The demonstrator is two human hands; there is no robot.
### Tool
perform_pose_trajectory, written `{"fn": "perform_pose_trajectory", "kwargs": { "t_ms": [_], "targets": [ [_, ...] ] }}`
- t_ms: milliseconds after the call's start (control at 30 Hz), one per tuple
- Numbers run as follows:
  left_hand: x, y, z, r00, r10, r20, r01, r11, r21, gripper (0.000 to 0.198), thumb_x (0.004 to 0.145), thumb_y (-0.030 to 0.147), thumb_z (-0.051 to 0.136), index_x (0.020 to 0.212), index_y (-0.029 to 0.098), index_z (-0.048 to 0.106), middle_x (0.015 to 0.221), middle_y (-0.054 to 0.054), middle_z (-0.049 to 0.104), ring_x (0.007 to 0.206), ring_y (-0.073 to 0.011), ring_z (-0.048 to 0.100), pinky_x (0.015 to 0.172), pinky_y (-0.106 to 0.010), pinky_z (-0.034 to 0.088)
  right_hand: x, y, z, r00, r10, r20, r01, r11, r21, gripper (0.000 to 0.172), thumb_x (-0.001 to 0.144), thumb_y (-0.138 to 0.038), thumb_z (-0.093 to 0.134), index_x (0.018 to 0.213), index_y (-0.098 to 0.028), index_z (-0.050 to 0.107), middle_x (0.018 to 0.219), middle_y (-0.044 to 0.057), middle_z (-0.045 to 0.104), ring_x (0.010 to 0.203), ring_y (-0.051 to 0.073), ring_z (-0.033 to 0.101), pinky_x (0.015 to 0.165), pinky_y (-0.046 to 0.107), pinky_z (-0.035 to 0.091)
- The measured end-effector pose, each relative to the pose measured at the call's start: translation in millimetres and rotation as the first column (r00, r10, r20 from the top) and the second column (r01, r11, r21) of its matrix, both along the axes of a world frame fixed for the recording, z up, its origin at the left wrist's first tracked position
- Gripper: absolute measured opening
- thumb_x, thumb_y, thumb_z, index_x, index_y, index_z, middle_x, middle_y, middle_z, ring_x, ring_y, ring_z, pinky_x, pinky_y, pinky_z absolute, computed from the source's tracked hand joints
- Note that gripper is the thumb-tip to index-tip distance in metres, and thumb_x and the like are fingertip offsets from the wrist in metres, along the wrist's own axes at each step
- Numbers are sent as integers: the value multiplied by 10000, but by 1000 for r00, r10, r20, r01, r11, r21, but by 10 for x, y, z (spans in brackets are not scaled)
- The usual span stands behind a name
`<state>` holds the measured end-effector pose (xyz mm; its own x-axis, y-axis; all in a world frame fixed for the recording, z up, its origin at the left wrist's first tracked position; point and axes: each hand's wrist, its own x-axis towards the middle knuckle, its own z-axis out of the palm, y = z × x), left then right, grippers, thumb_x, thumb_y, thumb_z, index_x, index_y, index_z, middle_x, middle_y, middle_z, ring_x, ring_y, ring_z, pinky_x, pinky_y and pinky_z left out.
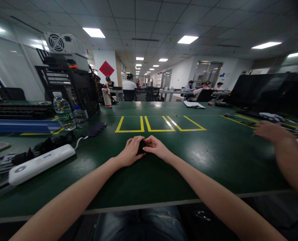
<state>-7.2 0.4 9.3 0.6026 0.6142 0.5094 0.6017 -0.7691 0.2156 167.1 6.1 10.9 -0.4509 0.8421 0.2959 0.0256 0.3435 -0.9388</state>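
Both of my hands meet over the green table point(139, 180), just in front of the yellow tape outlines point(159, 130). Between them is a small black object point(141, 147), mostly covered by fingers, so its kind does not show. My left hand point(131, 151) wraps round it from the left, close to the tabletop. From the right, my right hand point(157, 147) pinches at it with thumb and fingertips.
A white power strip point(42, 164) with black cables lies to the left. Behind it stand a water bottle point(63, 112), a smaller bottle point(79, 116) and an open computer case point(81, 90). At right, another person's hand point(272, 131) reaches over the table.
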Motion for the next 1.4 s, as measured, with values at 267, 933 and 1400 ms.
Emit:
{"fn": "perform_pose_trajectory", "kwargs": {
  "t_ms": [267,933,1400],
  "targets": [
    [-4,4,-10,1000,-11,15,10,1000,7,553,738,281,537,1199,209,239,1190,-93,376,1125,-231,353,962,-454,234,-33,-32,40,1000,-31,-1,31,999,-31,208,699,-337,551,833,-193,483,839,-4,525,754,117,521,665,278,455],
    [6,11,-19,1000,-4,22,4,1000,1,565,731,282,547,1199,214,238,1191,-92,376,1122,-233,357,958,-457,234,-27,-3,8,1000,-26,-8,26,1000,-13,195,698,-309,557,826,-181,484,806,-8,523,742,111,523,667,268,451],
    [7,6,-10,1000,6,11,-6,1000,-1,564,730,270,544,1198,210,236,1195,-95,374,1125,-235,354,959,-462,233,8,21,-9,998,-17,60,15,999,34,293,639,-283,623,873,-185,477,874,5,520,830,140,524,756,323,450]
  ]
}}
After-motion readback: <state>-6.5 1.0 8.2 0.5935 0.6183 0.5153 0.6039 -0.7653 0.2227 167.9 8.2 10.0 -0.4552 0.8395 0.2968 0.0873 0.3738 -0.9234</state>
